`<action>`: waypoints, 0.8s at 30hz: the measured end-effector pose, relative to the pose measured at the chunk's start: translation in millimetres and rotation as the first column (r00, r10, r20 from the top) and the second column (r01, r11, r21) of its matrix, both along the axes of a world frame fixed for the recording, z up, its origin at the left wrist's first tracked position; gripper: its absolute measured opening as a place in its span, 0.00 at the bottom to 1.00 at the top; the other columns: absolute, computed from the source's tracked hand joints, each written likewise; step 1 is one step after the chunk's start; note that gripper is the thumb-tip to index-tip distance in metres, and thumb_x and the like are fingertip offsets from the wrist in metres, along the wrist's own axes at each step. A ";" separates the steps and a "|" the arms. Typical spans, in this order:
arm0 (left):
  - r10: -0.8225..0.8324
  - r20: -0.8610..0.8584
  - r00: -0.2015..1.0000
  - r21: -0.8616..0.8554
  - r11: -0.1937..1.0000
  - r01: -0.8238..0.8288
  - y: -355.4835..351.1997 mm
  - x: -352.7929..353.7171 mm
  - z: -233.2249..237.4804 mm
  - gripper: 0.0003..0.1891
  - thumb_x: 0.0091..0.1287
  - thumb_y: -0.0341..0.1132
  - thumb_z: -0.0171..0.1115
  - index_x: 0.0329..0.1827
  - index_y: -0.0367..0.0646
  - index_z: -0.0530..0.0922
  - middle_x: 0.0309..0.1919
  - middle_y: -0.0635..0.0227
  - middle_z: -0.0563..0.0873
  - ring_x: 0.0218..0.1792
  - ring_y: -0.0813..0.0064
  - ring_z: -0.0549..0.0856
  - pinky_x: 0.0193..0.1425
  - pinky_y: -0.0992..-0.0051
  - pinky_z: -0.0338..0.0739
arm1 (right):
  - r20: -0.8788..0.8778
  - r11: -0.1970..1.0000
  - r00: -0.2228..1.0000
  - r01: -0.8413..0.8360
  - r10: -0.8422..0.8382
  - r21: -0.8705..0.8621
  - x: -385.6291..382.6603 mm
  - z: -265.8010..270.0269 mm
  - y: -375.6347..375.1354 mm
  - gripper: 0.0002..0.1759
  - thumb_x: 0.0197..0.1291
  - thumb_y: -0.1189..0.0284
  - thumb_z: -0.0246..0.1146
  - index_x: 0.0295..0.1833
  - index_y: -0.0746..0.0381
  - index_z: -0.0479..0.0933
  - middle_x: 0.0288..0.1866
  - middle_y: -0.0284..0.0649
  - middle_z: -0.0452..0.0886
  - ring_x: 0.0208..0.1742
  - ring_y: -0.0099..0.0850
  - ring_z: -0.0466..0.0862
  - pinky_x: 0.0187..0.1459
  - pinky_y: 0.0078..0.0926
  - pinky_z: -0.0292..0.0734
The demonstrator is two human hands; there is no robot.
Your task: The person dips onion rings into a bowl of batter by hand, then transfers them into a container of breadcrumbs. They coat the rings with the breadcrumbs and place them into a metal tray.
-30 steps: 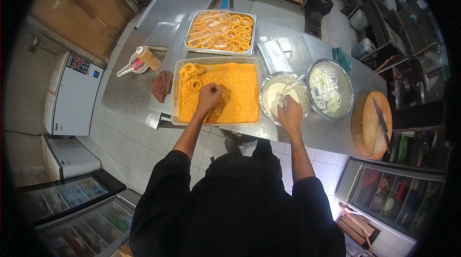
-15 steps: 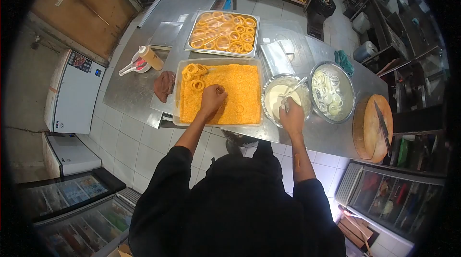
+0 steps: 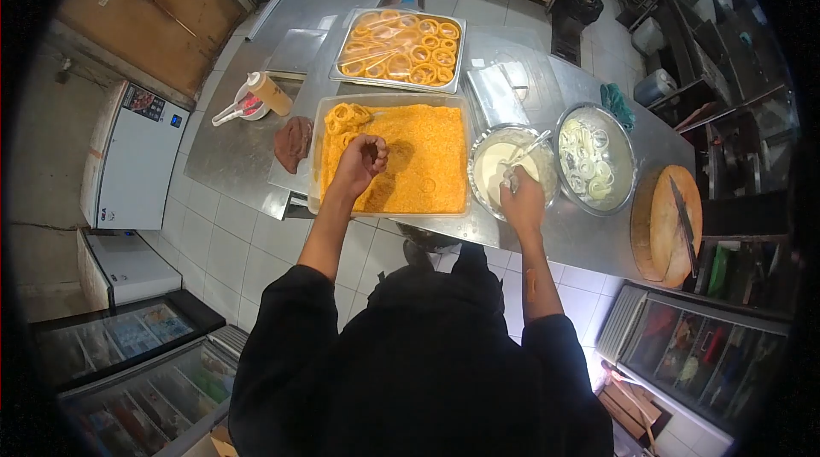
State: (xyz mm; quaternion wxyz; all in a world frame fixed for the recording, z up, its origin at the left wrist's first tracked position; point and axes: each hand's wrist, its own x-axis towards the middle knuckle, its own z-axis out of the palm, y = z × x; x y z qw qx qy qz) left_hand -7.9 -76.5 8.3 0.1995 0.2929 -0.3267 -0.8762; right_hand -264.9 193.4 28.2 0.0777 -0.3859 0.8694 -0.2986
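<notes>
My left hand (image 3: 363, 163) hovers with curled fingers over a clear plastic tub (image 3: 468, 158) of orange breadcrumbs (image 3: 423, 145); whether anything is inside the fingers is hidden. Crumb-coated onion rings (image 3: 346, 118) are heaped in the tub's far left corner, just beyond that hand. To the right, my right hand (image 3: 523, 199) dips its closed, batter-smeared fingertips into a metal bowl (image 3: 547, 188) of pale batter (image 3: 489, 173); what they pinch cannot be made out. A metal utensil (image 3: 536, 143) leans in this bowl. Beside it, another metal bowl (image 3: 630, 175) holds sliced raw onion rings (image 3: 583, 149).
Behind the tub, a metal tray (image 3: 461, 51) of coated rings lies partly under plastic film. A squeeze bottle (image 3: 270, 94), a white strainer (image 3: 229, 114) and a brown cloth (image 3: 292, 145) sit left. A knife (image 3: 683, 222) rests on a round chopping board (image 3: 656, 231) at right.
My left hand has lifted off the crumbs and moved slightly left, its curled fingers turned up. My right hand stays at the batter bowl, with its fingers still together.
</notes>
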 end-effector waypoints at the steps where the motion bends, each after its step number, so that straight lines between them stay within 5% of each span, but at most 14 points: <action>1: 0.001 0.000 1.000 0.003 1.000 -0.001 5.1 4.4 7.0 0.14 0.76 0.40 0.52 0.34 0.42 0.79 0.28 0.71 0.79 0.27 0.76 0.76 0.35 0.74 0.72 | -0.007 1.000 1.000 -0.003 0.003 -0.012 -0.8 -0.5 0.2 0.16 0.58 0.70 0.71 0.52 0.63 0.82 0.42 0.59 0.88 0.47 0.61 0.88 0.49 0.56 0.82; 3: 0.009 -0.105 0.994 0.305 0.952 0.024 27.8 20.0 20.9 0.13 0.77 0.39 0.52 0.37 0.41 0.78 0.29 0.69 0.78 0.28 0.74 0.77 0.37 0.74 0.73 | -0.022 1.000 1.000 0.003 -0.003 -0.015 -0.3 -2.0 1.7 0.16 0.58 0.70 0.71 0.51 0.63 0.82 0.41 0.59 0.88 0.47 0.61 0.88 0.48 0.56 0.82; 10: 0.033 -0.197 0.980 0.624 0.775 0.099 131.9 90.7 5.8 0.10 0.75 0.33 0.52 0.40 0.37 0.79 0.32 0.65 0.80 0.33 0.71 0.80 0.42 0.72 0.78 | -0.027 1.000 1.000 0.012 -0.012 0.005 -0.8 -2.1 0.5 0.16 0.59 0.70 0.71 0.51 0.62 0.82 0.40 0.58 0.88 0.45 0.60 0.88 0.47 0.55 0.82; 12: 0.003 0.137 0.991 0.689 0.719 -0.097 152.9 104.9 -22.7 0.09 0.75 0.31 0.53 0.44 0.38 0.81 0.38 0.64 0.85 0.38 0.69 0.83 0.44 0.70 0.78 | -0.007 1.000 1.000 0.008 -0.008 0.006 -0.4 5.6 -1.1 0.16 0.59 0.70 0.71 0.52 0.62 0.82 0.40 0.58 0.89 0.45 0.60 0.88 0.47 0.55 0.81; 13: 0.081 -0.087 0.993 0.849 0.527 0.031 164.4 127.4 -101.7 0.17 0.77 0.32 0.52 0.60 0.31 0.80 0.50 0.54 0.88 0.52 0.60 0.87 0.55 0.66 0.83 | 0.008 1.000 1.000 0.003 -0.003 0.004 2.7 5.9 -1.1 0.16 0.59 0.70 0.71 0.52 0.62 0.82 0.40 0.58 0.89 0.45 0.60 0.88 0.46 0.54 0.81; 14: 0.091 -0.082 0.992 0.852 0.523 0.023 167.7 122.3 -116.3 0.17 0.77 0.32 0.52 0.60 0.31 0.80 0.50 0.54 0.88 0.52 0.60 0.87 0.55 0.66 0.83 | 0.012 1.000 1.000 -0.007 0.007 0.010 3.0 2.7 -0.7 0.16 0.59 0.70 0.71 0.52 0.62 0.82 0.40 0.58 0.89 0.45 0.60 0.88 0.46 0.54 0.81; 16: 0.149 0.231 0.961 0.879 0.392 -0.272 166.8 82.3 -130.0 0.27 0.80 0.36 0.50 0.78 0.31 0.67 0.71 0.43 0.77 0.71 0.48 0.79 0.68 0.47 0.82 | -0.031 0.998 0.999 -0.033 0.032 -0.047 0.3 -2.6 -0.7 0.16 0.59 0.70 0.70 0.52 0.62 0.83 0.40 0.58 0.89 0.45 0.59 0.89 0.46 0.54 0.81; 17: 0.152 0.232 0.961 0.880 0.387 -0.274 164.5 67.2 -126.3 0.27 0.80 0.36 0.50 0.78 0.31 0.67 0.71 0.43 0.77 0.71 0.48 0.79 0.68 0.47 0.82 | -0.030 0.998 0.999 -0.037 0.036 -0.043 1.4 -2.8 -1.4 0.16 0.59 0.70 0.70 0.52 0.62 0.83 0.40 0.58 0.89 0.45 0.59 0.89 0.46 0.54 0.81; 19: 0.017 0.336 0.942 0.725 0.633 -0.270 159.6 43.1 -117.0 0.35 0.82 0.40 0.49 0.87 0.37 0.52 0.84 0.40 0.57 0.83 0.41 0.64 0.72 0.25 0.71 | -0.031 0.999 0.999 -0.027 0.026 -0.023 0.7 -1.1 -1.3 0.15 0.60 0.70 0.68 0.52 0.62 0.83 0.41 0.58 0.89 0.45 0.59 0.89 0.46 0.54 0.82; 22: -0.017 0.502 0.864 0.701 0.594 -0.395 154.3 36.4 -149.5 0.34 0.80 0.44 0.57 0.84 0.41 0.57 0.85 0.44 0.49 0.82 0.34 0.57 0.66 0.15 0.68 | -0.023 0.999 0.999 -0.030 0.029 -0.046 0.7 -0.7 0.0 0.15 0.61 0.69 0.67 0.52 0.62 0.83 0.42 0.58 0.88 0.46 0.59 0.88 0.47 0.54 0.82; 23: -0.017 0.501 0.865 0.701 0.594 -0.395 155.9 40.1 -152.5 0.34 0.80 0.44 0.57 0.84 0.41 0.57 0.85 0.44 0.49 0.82 0.34 0.57 0.66 0.15 0.68 | -0.024 0.998 0.999 -0.030 0.029 -0.047 -0.2 -0.3 -0.8 0.15 0.61 0.69 0.67 0.52 0.62 0.83 0.42 0.58 0.88 0.46 0.59 0.88 0.47 0.54 0.82; 24: -0.090 0.538 0.838 0.606 0.733 -0.310 161.6 46.9 -144.7 0.32 0.79 0.48 0.60 0.79 0.40 0.64 0.81 0.46 0.60 0.77 0.40 0.66 0.65 0.24 0.75 | -0.020 1.000 1.000 -0.021 0.020 -0.023 0.3 0.3 -1.4 0.15 0.61 0.69 0.67 0.52 0.63 0.83 0.42 0.59 0.88 0.46 0.60 0.88 0.47 0.54 0.82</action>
